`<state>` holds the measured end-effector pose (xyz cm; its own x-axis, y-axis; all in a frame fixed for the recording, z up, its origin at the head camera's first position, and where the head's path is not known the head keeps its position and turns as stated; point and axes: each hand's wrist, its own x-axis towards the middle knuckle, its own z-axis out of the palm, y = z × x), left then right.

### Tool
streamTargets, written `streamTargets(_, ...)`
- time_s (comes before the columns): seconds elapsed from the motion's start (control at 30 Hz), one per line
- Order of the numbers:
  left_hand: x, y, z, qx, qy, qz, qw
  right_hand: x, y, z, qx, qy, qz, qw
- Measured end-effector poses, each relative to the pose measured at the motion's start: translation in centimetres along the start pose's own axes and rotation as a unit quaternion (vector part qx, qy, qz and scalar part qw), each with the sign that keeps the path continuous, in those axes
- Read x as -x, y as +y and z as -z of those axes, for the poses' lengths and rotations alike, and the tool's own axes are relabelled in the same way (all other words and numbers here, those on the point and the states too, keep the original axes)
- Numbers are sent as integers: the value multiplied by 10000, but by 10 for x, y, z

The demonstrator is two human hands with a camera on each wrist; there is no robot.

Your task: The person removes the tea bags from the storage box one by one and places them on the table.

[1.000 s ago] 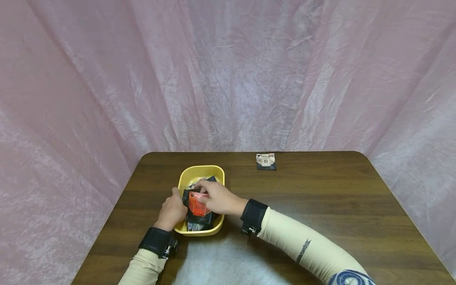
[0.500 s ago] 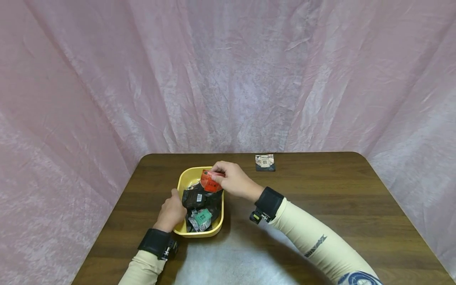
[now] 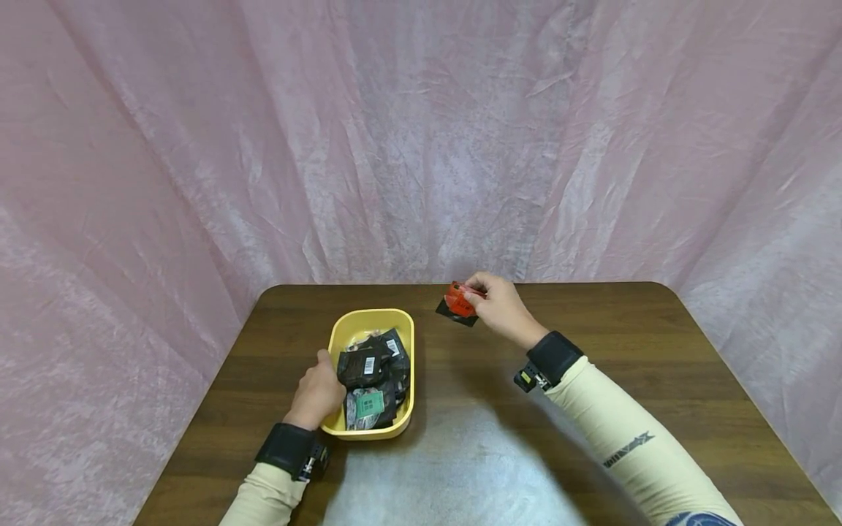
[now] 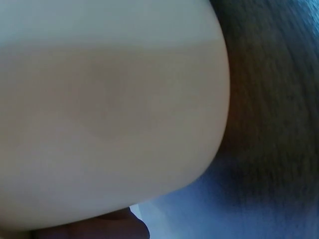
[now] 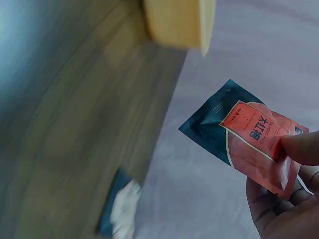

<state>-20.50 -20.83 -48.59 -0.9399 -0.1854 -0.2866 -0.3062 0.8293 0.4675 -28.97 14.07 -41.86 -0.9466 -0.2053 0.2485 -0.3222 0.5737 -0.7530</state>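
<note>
My right hand pinches a red and black tea sachet above the back of the table, to the right of a yellow plastic bin. In the right wrist view the sachet is tilted, held at its red end between thumb and fingers. At the bin's left wall, my left hand grips the rim; some of its fingers are hidden. Several dark sachets lie piled in the bin, one with a green label. Another sachet, blurred, lies on the table in the right wrist view.
The brown wooden table has rounded back corners. Pink velvet curtain hangs behind it. A pale surface fills most of the left wrist view.
My right hand has lifted the red and black sachet out of the bin and carried it right and back. It now covers the sachet on the table in the head view. The left hand stays put.
</note>
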Motion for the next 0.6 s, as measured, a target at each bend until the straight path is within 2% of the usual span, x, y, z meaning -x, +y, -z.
streamTargets(0.3, 2, -1, 2, 43, -30, 62, 10000, 1, 56, 30, 886, 350, -182, 9953)
streamTargets(0.47, 3, -1, 1, 16, -20, 58, 10000, 4, 78, 46, 1566, 473, -240, 9862)
streamTargets(0.6, 3, 0, 2, -17, 20, 39, 10000, 6, 92, 55, 2145, 625, -95, 9747)
